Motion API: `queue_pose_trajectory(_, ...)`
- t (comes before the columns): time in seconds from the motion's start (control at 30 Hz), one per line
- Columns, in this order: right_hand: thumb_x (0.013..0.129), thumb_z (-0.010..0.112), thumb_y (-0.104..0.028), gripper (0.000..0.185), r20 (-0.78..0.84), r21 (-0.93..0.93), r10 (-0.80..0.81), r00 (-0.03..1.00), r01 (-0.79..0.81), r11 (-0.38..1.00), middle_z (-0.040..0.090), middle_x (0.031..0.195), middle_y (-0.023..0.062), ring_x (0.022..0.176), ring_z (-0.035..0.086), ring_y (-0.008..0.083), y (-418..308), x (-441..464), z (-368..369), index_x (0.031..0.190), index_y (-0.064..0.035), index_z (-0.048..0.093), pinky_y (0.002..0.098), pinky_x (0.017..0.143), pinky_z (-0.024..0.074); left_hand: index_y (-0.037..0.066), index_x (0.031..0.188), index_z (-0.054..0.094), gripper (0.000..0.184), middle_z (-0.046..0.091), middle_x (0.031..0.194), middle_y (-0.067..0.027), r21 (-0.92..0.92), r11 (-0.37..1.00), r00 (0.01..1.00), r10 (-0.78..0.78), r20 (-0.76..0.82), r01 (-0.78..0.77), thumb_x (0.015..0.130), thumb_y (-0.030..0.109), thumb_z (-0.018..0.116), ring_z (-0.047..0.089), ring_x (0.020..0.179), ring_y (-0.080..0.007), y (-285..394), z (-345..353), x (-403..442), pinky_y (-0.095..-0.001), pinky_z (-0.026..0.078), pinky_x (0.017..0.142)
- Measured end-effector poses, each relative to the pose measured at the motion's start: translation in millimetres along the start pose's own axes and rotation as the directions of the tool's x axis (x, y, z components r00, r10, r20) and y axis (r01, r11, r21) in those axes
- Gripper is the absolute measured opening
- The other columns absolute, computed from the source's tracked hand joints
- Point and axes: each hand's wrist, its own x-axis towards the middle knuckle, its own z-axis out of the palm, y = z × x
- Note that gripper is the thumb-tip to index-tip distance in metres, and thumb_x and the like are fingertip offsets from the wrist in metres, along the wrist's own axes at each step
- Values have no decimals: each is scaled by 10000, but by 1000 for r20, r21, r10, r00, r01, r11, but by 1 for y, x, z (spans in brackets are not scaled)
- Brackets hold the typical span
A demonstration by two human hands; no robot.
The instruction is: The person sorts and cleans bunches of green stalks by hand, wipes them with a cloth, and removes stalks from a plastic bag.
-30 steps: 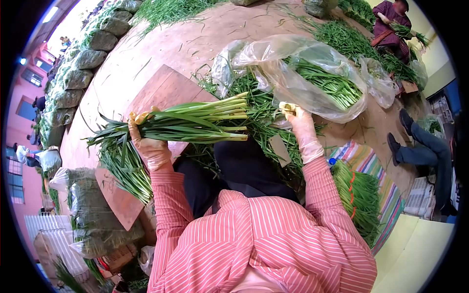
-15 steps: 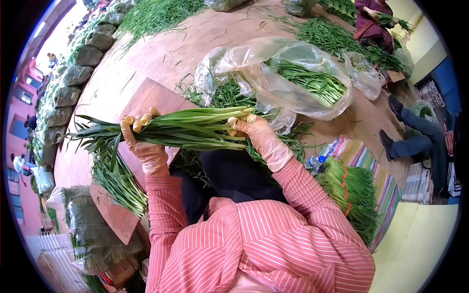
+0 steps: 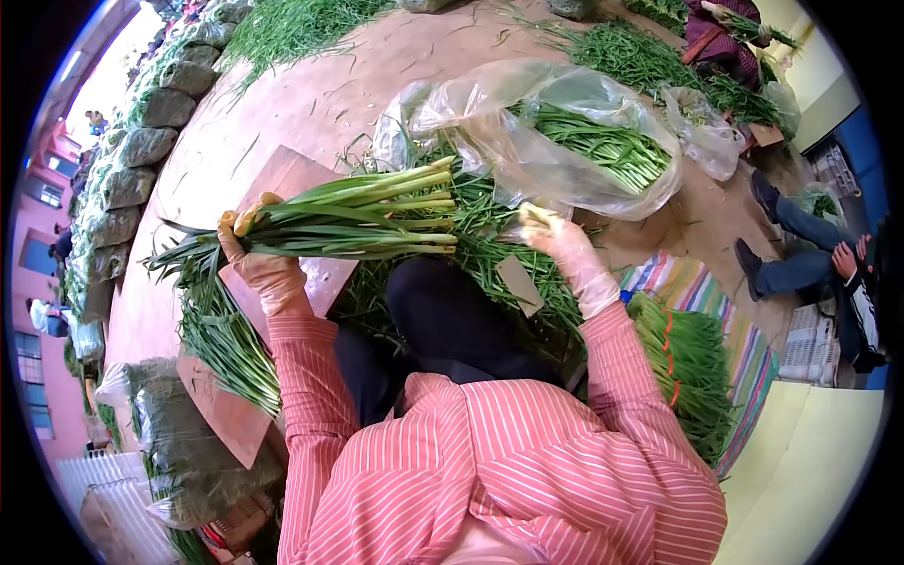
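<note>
Clasping this leafy bunch in my left grip, can't tell whether my right grip is closed, stalks could slip if I slacken

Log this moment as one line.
left hand: gripping green bunch at leafy end | right hand: apart from bunch, near loose greens | clear bag: holds stalks

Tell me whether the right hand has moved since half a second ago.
Yes: the right hand has moved rightward, away from the stalk bundle and nearer the striped mat.
</note>
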Motion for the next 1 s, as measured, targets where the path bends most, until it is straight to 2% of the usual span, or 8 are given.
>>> queue_pose_trajectory(0.17, 785, 701, -369, 618, 276, 238, 118, 954, -187, 953, 568, 1174, 45, 1008, 572, 131, -49, 4, 53, 1264, -42, 487, 229, 802, 454, 129, 886, 565, 215, 615, 868, -96, 181, 980, 997, 77, 12, -78, 877, 345, 566, 571, 915, -257, -17, -1, -1, -379, 472, 858)
queue_pose_trajectory(0.3, 859, 627, -168, 311, 147, 485, -2, 989, -70, 872, 651, 981, 81, 832, 626, 142, -42, 16, 90, 1113, 5, 574, 199, 692, 479, 123, 879, 569, 221, 616, 865, -87, 72, 996, 997, -63, 50, 59, 870, 344, 577, 573, 911, -255, -23, 0, -3, -375, 469, 868)
queue_pose_trajectory(0.37, 875, 584, -81, 194, 90, 451, 67, 994, -100, 887, 670, 873, 73, 725, 622, 109, -47, 12, 84, 1043, 15, 599, 186, 623, 474, 113, 848, 533, 190, 609, 764, -45, -16, 994, 992, -108, 64, 109, 883, 297, 559, 580, 834, -245, -25, 1, -4, -408, 471, 849)
queue_pose_trajectory(0.5, 893, 575, -174, 238, 1, 257, 95, 995, -92, 962, 672, 825, 24, 653, 579, 36, -42, 6, 46, 1063, -13, 612, 149, 586, 438, 113, 829, 542, 207, 589, 738, -37, 67, 997, 998, -27, -63, 31, 864, 313, 584, 573, 739, -219, -24, 8, -3, -394, 483, 837)
queue_pose_trajectory(0.83, 843, 637, -317, 462, 284, 308, 54, 957, -145, 940, 605, 1045, 33, 925, 572, 107, -40, -1, 60, 1193, -34, 530, 207, 740, 432, 89, 979, 533, 218, 603, 842, -58, 67, 996, 998, -54, 23, 52, 833, 222, 624, 578, 800, -202, -38, -20, 14, -385, 467, 896)
queue_pose_trajectory(0.9, 832, 655, -327, 470, 311, 336, -16, 950, -94, 937, 614, 1031, 50, 899, 582, 111, -37, 4, 67, 1176, -29, 538, 212, 738, 441, 114, 1159, 466, 385, 601, 1005, -95, 666, 620, 906, 221, 360, -416, 812, 73, 629, 567, 954, -224, -48, -33, 11, -373, 470, 887)
queue_pose_trajectory(0.93, 826, 664, -335, 471, 280, 388, -25, 960, -89, 917, 624, 1008, 55, 890, 588, 112, -34, 5, 71, 1160, -25, 546, 216, 734, 449, 115, 1275, 370, 586, 589, 1069, -119, 670, 640, 922, 186, 340, -376, 773, -32, 632, 568, 992, -231, -50, -34, 10, -373, 473, 901)
queue_pose_trajectory(1.0, 806, 692, -313, 426, 190, 464, -28, 981, -65, 883, 642, 935, 49, 822, 592, 100, -25, 7, 79, 1100, -25, 583, 215, 706, 460, 114, 1263, 380, 589, 586, 1074, -126, 696, 632, 931, 127, 341, -341, 761, 44, 680, 570, 989, -225, -52, -39, 13, -377, 477, 891)
